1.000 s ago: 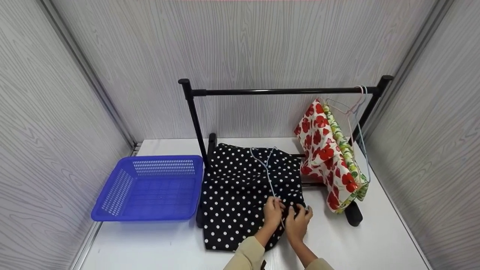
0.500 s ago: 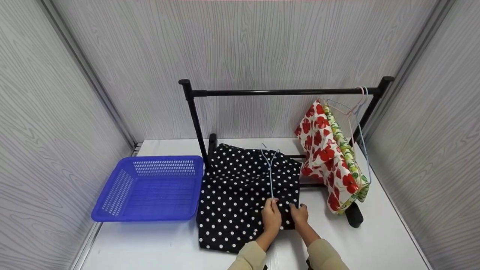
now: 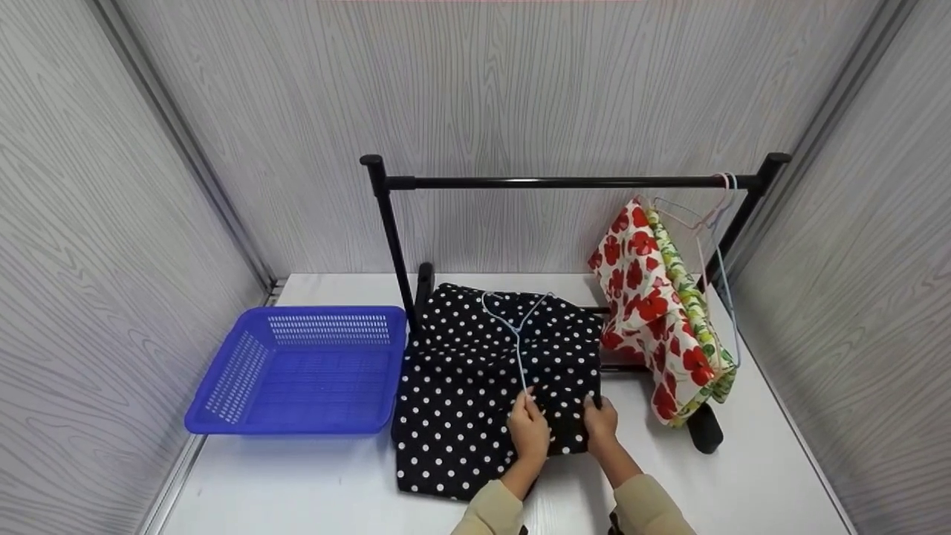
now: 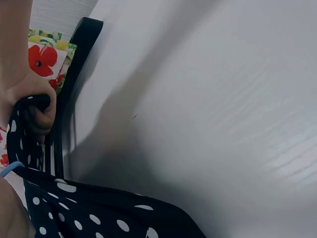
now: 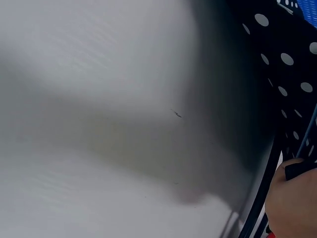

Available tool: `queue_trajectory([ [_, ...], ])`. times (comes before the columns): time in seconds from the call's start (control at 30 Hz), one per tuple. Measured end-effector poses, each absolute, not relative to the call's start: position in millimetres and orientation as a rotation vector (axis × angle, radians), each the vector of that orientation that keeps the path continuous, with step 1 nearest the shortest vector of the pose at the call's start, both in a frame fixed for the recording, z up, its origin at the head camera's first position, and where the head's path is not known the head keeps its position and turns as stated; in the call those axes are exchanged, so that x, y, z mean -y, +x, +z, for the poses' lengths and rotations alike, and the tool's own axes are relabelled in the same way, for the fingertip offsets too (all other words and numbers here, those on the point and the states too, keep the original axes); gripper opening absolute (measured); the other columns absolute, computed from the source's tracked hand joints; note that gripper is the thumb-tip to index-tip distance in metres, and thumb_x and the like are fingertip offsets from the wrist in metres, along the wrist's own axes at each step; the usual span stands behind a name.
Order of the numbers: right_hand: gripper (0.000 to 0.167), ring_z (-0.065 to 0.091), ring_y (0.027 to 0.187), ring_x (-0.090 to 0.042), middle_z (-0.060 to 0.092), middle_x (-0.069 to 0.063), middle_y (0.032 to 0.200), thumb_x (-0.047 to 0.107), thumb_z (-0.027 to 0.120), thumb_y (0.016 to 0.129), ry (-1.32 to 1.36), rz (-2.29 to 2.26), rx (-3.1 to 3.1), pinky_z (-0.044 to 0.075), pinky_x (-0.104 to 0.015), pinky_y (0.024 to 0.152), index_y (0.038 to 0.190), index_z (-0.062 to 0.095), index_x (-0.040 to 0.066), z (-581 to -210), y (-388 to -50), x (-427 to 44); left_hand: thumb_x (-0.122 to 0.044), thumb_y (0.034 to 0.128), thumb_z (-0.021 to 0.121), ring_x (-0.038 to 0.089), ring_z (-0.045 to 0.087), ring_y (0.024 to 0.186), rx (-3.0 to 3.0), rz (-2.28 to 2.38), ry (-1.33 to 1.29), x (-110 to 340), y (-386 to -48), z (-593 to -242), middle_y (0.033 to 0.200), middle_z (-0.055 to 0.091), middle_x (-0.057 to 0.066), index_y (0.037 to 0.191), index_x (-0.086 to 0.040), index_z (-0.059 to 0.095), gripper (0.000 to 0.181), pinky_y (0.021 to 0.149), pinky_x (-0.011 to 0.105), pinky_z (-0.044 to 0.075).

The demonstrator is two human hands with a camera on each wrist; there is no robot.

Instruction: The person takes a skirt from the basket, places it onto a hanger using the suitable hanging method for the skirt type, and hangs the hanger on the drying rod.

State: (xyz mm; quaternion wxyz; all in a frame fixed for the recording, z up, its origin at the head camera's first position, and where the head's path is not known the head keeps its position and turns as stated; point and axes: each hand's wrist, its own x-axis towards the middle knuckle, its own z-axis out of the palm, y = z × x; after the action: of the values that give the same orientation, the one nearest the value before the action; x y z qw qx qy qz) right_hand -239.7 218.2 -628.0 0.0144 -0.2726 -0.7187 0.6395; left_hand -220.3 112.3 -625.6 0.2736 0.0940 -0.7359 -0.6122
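A black cloth with white dots (image 3: 453, 401) lies spread over the base of the rack in the head view. On it rests a light blue wire hanger (image 3: 518, 345), its hook toward the back. My left hand (image 3: 530, 431) pinches the hanger's near end. Just to the right, my right hand (image 3: 600, 423) grips the cloth's right edge, thumb on top. In the left wrist view, the cloth's edge is bunched in the fingers of the right hand (image 4: 37, 106). Most of the left hand (image 4: 12, 213) is cut off there.
A blue plastic basket (image 3: 327, 386) stands left of the cloth. Behind is a black clothes rack (image 3: 550, 183). At its right end hang a red-flowered cloth (image 3: 635, 275) and a green-and-yellow patterned cloth (image 3: 680, 286) on pink and blue hangers. Grey panels enclose the white table (image 3: 297, 483).
My right hand has shifted from beside the hanger's near end to the cloth's right edge and grips it. The hanger's far end swung right, then back left. The cloth's near right part has straightened.
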Motion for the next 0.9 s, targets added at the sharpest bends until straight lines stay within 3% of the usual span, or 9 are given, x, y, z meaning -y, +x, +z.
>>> queue_trajectory([
  [0.2, 0.041, 0.042, 0.112, -0.037, 0.043, -0.032, 0.125, 0.019, 0.035, 0.099, -0.852, 2.049, 2.166, 0.031, -0.046, 0.1, 0.126, 0.041, -0.012, -622, -240, -221, 0.003, 0.0915, 0.048, -0.006, 0.029, 0.049, 1.952, -1.616, 0.265, -107, -222, -626, 0.058, 0.052, 0.008, 0.098, 0.008, 0.064, 0.018, 0.044, 0.02, 0.033],
  [0.37, 0.043, 0.04, 0.115, -0.036, 0.041, -0.03, 0.13, 0.02, 0.035, 0.099, -0.865, 2.081, 2.139, 0.029, -0.046, 0.103, 0.13, 0.039, -0.011, -626, -241, -225, 0.001, 0.0924, 0.048, -0.005, 0.029, 0.048, 1.99, -1.617, 0.361, -101, -223, -626, 0.056, 0.045, 0.001, 0.101, 0.006, 0.064, 0.019, 0.044, 0.018, 0.031],
  [0.47, 0.044, 0.045, 0.111, -0.03, 0.05, -0.024, 0.122, 0.031, 0.039, 0.098, -0.872, 2.053, 2.131, 0.034, -0.041, 0.101, 0.123, 0.05, -0.004, -634, -242, -227, 0.0, 0.0926, 0.048, -0.002, 0.035, 0.049, 2.016, -1.599, 0.412, -98, -225, -625, 0.06, 0.053, 0.005, 0.101, 0.005, 0.064, 0.02, 0.045, 0.019, 0.035],
  [0.63, 0.042, 0.046, 0.11, -0.03, 0.051, -0.024, 0.121, 0.029, 0.038, 0.099, -0.889, 2.048, 2.12, 0.034, -0.041, 0.1, 0.122, 0.05, -0.003, -634, -237, -224, -0.001, 0.0923, 0.048, -0.002, 0.032, 0.05, 2.049, -1.577, 0.459, -94, -225, -624, 0.07, 0.063, 0.014, 0.103, 0.005, 0.065, 0.021, 0.046, 0.022, 0.035],
  [0.67, 0.043, 0.039, 0.117, -0.036, 0.042, -0.029, 0.129, 0.021, 0.034, 0.1, -0.893, 2.076, 2.127, 0.028, -0.047, 0.104, 0.13, 0.041, -0.009, -629, -235, -223, -0.001, 0.0925, 0.048, -0.002, 0.031, 0.05, 2.055, -1.577, 0.466, -93, -224, -624, 0.074, 0.064, 0.015, 0.104, 0.005, 0.064, 0.021, 0.046, 0.022, 0.035],
  [0.73, 0.044, 0.038, 0.119, -0.036, 0.04, -0.029, 0.132, 0.021, 0.033, 0.1, -0.9, 2.085, 2.139, 0.027, -0.047, 0.105, 0.132, 0.038, -0.008, -628, -235, -225, -0.001, 0.0925, 0.048, -0.001, 0.031, 0.05, 2.062, -1.569, 0.471, -91, -224, -625, 0.079, 0.066, 0.017, 0.105, 0.005, 0.064, 0.021, 0.045, 0.023, 0.034],
  [0.9, 0.046, 0.033, 0.126, -0.036, 0.035, -0.027, 0.139, 0.023, 0.031, 0.101, -0.913, 2.116, 2.139, 0.024, -0.047, 0.109, 0.137, 0.034, -0.006, -631, -234, -232, 0.0, 0.0915, 0.049, 0.011, 0.051, 0.056, 2.066, -1.551, 0.483, -88, -223, -628, 0.09, 0.068, 0.021, 0.104, 0.006, 0.064, 0.021, 0.051, 0.026, 0.044],
])
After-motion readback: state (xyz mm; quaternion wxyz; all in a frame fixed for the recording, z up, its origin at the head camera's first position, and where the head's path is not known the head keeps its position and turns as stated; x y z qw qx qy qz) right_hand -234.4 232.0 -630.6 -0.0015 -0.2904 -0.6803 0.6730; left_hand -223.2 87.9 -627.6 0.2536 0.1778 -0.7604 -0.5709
